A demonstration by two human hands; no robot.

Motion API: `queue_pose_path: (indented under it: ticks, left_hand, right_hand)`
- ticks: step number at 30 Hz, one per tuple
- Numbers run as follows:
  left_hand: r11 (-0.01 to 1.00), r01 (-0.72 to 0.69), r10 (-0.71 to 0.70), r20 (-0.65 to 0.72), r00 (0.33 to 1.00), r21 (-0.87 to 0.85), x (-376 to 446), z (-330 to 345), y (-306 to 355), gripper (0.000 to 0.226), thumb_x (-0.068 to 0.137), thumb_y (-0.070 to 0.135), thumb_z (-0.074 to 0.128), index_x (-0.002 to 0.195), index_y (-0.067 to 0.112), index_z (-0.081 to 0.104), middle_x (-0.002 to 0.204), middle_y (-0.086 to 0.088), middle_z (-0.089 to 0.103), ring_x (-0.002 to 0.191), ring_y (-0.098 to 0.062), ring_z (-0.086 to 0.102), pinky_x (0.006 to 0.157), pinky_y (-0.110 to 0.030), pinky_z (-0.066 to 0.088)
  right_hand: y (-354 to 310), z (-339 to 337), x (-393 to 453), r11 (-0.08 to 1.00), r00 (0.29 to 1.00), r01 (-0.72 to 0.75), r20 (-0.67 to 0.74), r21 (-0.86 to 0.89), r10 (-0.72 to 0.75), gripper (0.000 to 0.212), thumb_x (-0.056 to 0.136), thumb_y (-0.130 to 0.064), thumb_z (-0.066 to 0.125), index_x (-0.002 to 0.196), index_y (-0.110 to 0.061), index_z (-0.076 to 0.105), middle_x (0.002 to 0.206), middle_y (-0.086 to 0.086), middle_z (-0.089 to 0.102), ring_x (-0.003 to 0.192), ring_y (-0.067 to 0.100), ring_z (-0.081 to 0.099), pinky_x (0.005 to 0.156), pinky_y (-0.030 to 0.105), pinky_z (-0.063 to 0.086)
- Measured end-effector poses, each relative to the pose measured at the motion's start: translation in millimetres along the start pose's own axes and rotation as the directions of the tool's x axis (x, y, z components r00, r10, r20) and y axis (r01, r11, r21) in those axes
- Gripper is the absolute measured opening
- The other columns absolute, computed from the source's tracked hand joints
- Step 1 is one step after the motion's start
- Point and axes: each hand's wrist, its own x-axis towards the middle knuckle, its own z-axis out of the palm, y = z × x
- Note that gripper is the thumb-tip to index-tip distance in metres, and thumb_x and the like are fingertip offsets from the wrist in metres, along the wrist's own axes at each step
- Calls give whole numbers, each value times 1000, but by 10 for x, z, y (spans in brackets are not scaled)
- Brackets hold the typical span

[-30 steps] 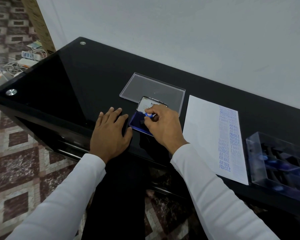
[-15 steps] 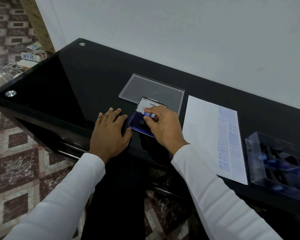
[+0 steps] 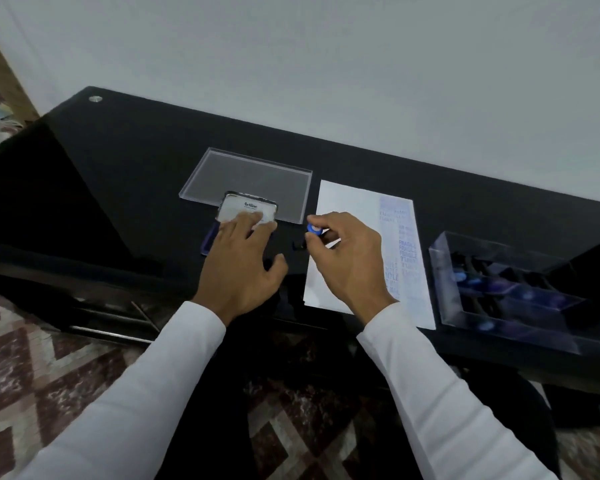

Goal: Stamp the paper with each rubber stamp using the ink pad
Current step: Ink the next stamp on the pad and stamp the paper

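A small rubber stamp [image 3: 312, 233] is pinched at its blue-capped handle by the right hand [image 3: 350, 258], above the table edge of the paper [image 3: 354, 209]. The ink pad [image 3: 246, 213] is pressed flat by the spread fingers of the left hand [image 3: 243, 268]. The stamp is judged light and stiff; it is best held by the handle, since the inked face can smear. The paper is thin and may slide.

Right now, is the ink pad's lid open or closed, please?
Nearly closed: the left hand presses the ink pad lid down, with only a blue strip showing at its left edge.
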Motion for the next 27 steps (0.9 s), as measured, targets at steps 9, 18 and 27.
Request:
queue_pose_path:
  ticks: [9,18,27]
  left_hand:
    - [991,-125,131,143,981,-47,13,492,706,59,96,49,52,148,23,47,161,0,35,153,-23,21,125,-48,22]
    - [977,-208,211,185,960,-35,-1,790,1012,63,92,53,44,146,21,51,159,-4,40,152,-25,25,124,-47,23]
    - [967,-252,235,235,943,45,-43,982,998,59,95,50,45,144,20,53,159,-6,40,152,-28,25,125,-48,17]
  right_hand:
    - [394,-799,-292,992,990,-104,-102,-77,96,18,83,-11,72,100,-15,76,95,-4,71,72,7,66,71,23,57]
    - [647,-1170,-556,985,984,-135,-131,-107,121,18,81,-9,73,98,-14,77,89,-6,69,69,6,65,69,19,55]
    - [738,-1172,-719,986,985,-133,-124,-103,120,16,80,-7,74,95,-13,77,87,-6,68,66,7,63,68,21,55]
